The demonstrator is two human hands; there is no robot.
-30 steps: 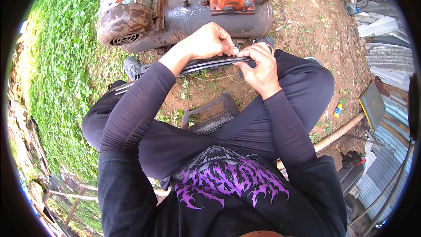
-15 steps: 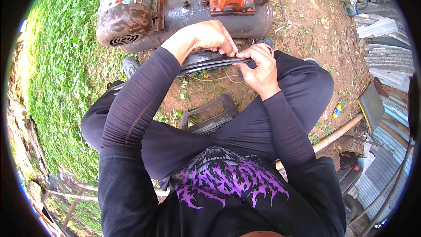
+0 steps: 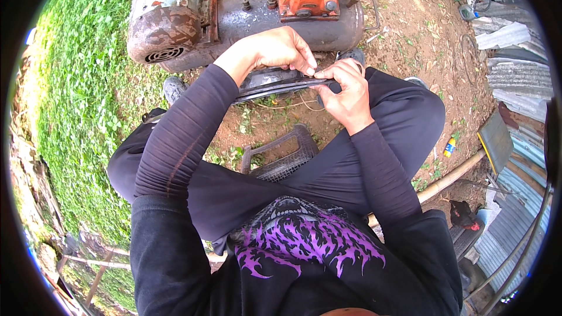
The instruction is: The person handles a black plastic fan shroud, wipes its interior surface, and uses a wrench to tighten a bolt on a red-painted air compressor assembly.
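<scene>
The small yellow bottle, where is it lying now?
In the head view, the small yellow bottle lies on bare dirt at the right, beside the person's right knee, above the bamboo pole.

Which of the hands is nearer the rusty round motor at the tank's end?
Left. The left hand lies just right of the rusty round motor; the right hand sits farther right.

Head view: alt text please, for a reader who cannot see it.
A seated person's left hand and right hand pinch a flattened black rubber tube between them above their knees. Beyond stands a rusty air compressor on dirt, with grass to the left.
</scene>
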